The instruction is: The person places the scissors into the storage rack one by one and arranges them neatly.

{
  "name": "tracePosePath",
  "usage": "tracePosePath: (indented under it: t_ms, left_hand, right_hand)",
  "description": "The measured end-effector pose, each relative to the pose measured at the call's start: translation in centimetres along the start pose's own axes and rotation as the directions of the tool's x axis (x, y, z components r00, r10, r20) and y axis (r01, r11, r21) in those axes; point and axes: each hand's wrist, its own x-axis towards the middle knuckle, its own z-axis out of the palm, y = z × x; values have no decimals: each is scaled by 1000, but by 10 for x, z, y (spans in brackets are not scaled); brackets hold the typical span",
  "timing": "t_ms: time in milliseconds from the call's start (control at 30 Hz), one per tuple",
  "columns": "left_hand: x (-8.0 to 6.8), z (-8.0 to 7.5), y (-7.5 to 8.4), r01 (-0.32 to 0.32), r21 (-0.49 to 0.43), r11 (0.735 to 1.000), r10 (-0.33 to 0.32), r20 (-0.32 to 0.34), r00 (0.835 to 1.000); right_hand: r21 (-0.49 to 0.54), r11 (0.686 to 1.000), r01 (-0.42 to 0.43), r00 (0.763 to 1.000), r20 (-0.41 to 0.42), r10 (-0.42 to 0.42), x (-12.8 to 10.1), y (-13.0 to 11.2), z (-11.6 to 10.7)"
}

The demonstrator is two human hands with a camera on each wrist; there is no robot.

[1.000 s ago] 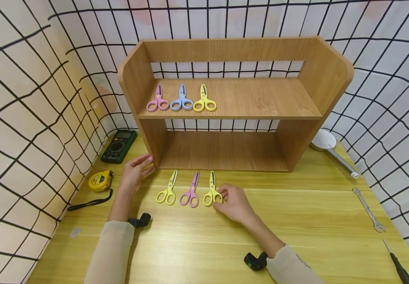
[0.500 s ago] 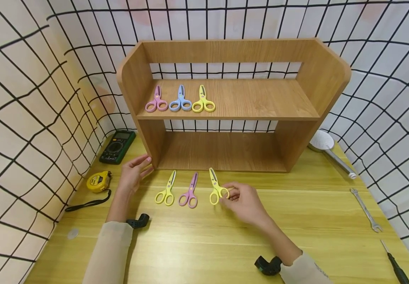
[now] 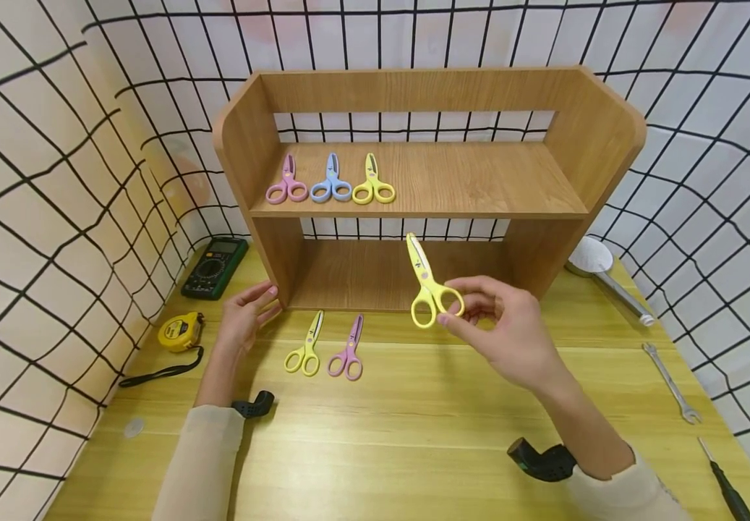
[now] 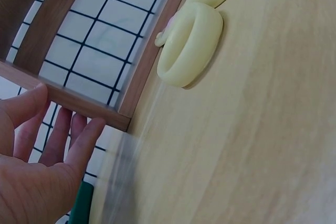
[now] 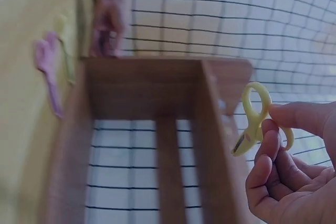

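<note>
Right hand (image 3: 511,329) pinching yellow ring-handled scissors (image 3: 426,280) midair, left hand (image 3: 241,322) has relaxed fingers touching the brown wooden shelf (image 3: 479,174).

wooden shelf (image 3: 479,177): 3 scissors (image 3: 332,178) | table (image 3: 375,427): 2 scissors (image 3: 351,346), multimeter (image 3: 214,268), tape measure (image 3: 180,331), wrench (image 3: 672,382), screwdriver (image 3: 730,493)

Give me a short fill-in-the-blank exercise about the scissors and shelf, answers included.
1. The scissors in the right hand are coloured ____.
2. On the upper shelf, the middle scissors are coloured ____.
3. On the table, in the head view, the yellow scissors lie ____ of the purple scissors.
Answers: yellow; blue; left.
</note>
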Motion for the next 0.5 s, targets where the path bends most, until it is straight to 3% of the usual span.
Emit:
tracePosePath:
  t_ms: [167, 300, 500]
  left_hand:
    - [0, -1, 0, -5, 8, 1000, 5, 4, 1000]
    - [1, -1, -1, -4, 13, 1000, 4, 4, 1000]
    - [2, -1, -2, -13, -6, 1000, 13, 3, 1000]
  right_hand:
    - [-56, 998, 38, 996, -80, -43, 38, -19, -20]
    - [-103, 995, -14, 992, -125, 1, 77, -24, -28]
    - [-151, 986, -73, 992, -117, 56, 121, -20, -26]
